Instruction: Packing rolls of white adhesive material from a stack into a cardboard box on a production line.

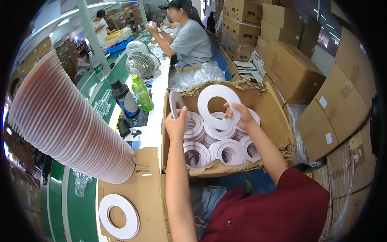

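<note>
My left hand (176,123) grips a flat white ring (173,103), turned nearly edge-on, at the left side of an open cardboard box (278,121). In my right hand (240,116) is a second white ring (205,99), held by its right rim with its broad face showing. Below both hands, the box holds several stacks of the same rings (228,152). On a cardboard sheet (151,193) to the left lie white rings (105,215), perhaps a short stack. A tall leaning stack of pinkish-white rings (76,125) rises beside them.
Along the white table edge stand a green bottle (142,94), a dark bottle (124,99) and a small fan (141,62). A green conveyor (74,213) runs at the left. Piled cartons (298,72) line the right. Another person (189,44) sits ahead beside clear plastic bags (197,76).
</note>
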The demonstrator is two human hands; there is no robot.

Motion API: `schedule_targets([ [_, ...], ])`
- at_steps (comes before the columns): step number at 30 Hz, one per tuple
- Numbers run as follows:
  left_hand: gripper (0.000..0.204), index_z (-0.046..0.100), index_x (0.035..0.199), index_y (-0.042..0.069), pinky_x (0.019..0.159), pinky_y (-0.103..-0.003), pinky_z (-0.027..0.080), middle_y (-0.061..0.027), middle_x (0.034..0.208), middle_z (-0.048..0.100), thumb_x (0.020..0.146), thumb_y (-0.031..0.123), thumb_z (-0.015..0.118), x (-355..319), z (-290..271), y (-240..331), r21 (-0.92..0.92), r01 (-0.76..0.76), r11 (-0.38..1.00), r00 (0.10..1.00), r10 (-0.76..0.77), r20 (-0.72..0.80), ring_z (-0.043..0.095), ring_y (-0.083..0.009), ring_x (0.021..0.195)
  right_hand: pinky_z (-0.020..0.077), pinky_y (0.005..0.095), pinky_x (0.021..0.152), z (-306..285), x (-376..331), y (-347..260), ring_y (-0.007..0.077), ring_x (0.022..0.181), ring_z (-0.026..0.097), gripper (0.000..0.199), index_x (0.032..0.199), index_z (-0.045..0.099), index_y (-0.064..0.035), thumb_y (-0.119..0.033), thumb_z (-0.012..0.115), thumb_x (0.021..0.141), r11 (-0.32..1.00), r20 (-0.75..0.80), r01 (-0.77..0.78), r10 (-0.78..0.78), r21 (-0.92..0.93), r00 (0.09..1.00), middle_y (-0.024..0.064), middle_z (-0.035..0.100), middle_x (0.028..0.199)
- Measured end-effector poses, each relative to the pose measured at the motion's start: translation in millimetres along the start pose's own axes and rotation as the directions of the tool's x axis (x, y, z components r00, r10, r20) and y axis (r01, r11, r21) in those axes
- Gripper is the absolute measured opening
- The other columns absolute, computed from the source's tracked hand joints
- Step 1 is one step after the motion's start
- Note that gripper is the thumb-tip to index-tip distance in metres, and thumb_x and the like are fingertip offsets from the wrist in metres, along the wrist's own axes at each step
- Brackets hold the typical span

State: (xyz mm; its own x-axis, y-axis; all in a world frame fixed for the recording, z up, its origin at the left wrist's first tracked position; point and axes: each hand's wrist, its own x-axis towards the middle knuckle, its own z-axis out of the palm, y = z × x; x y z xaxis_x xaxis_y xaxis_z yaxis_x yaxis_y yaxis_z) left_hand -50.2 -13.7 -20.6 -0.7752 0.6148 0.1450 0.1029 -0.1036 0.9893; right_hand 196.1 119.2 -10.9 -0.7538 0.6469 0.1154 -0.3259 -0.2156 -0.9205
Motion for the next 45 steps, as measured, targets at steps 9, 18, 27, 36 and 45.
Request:
schedule_targets([
  [9, 0.054, 0.056, 0.112, -0.006, 0.078, -0.042, 0.057, -0.0202, 0.099, 0.067, 0.095, 0.045, 0.055, -23, 13, 13, -0.512, 0.584, 0.630, 0.751, -0.178, 0.636, 0.068, -0.0289, 0.090, 0.0537, 0.0311, 0.072, 21, 5, 23, 0.0206, 0.077, 0.065, 0.040, 0.111, 0.060, 0.0030, -0.028, 0.069, 0.087, 0.950, -0.343, 0.155, -0.246, -0.271, 0.906, 0.0125, 0.066, 0.087],
  [18, 0.051, 0.048, 0.123, -0.009, 0.078, -0.038, 0.055, -0.0167, 0.088, 0.066, 0.088, 0.022, 0.068, -36, 16, 16, -0.326, 0.475, 0.817, 0.678, -0.104, 0.728, 0.067, -0.0270, 0.083, 0.0485, 0.0354, 0.091, 16, 29, 72, 0.0247, 0.107, 0.058, 0.067, 0.126, 0.046, 0.0039, -0.008, 0.078, 0.068, 0.807, -0.249, 0.134, -0.329, -0.575, 0.911, 0.0174, 0.058, 0.116],
  [27, 0.094, 0.043, 0.139, 0.007, 0.098, -0.044, 0.043, -0.0177, 0.129, 0.056, 0.086, 0.080, 0.021, -25, 34, 13, -0.449, 0.571, 0.687, 0.622, -0.005, 0.783, 0.057, -0.0273, 0.115, 0.0559, 0.0269, 0.059, 84, 37, -83, 0.0144, 0.067, 0.063, 0.036, 0.119, 0.050, -0.0001, -0.002, 0.063, 0.086, 0.843, -0.271, 0.155, -0.332, -0.515, 0.904, 0.0079, 0.061, 0.090],
  [36, 0.053, 0.056, 0.121, 0.001, 0.066, -0.031, 0.052, -0.0129, 0.093, 0.069, 0.097, 0.047, 0.047, -47, 15, 3, 0.039, 0.200, 0.979, 0.695, -0.170, 0.698, 0.067, -0.0228, 0.077, 0.0498, 0.0394, 0.087, 407, 7, -22, 0.0310, 0.098, 0.065, 0.058, 0.127, 0.051, -0.0012, -0.014, 0.069, 0.072, 0.432, 0.869, 0.802, -0.075, -0.413, 0.489, 0.0201, 0.065, 0.105],
  [45, 0.036, 0.067, 0.090, 0.004, 0.061, -0.022, 0.042, -0.0020, 0.074, 0.062, 0.087, 0.040, 0.068, -109, -42, 95, -0.061, 0.421, 0.905, 0.780, -0.327, 0.534, 0.056, -0.0107, 0.066, 0.0509, 0.0401, 0.089, 531, 8, 132, 0.0363, 0.110, 0.059, 0.071, 0.136, 0.046, -0.0049, -0.008, 0.067, 0.069, 0.306, 0.790, 0.818, 0.553, -0.488, 0.265, 0.0220, 0.061, 0.119],
])
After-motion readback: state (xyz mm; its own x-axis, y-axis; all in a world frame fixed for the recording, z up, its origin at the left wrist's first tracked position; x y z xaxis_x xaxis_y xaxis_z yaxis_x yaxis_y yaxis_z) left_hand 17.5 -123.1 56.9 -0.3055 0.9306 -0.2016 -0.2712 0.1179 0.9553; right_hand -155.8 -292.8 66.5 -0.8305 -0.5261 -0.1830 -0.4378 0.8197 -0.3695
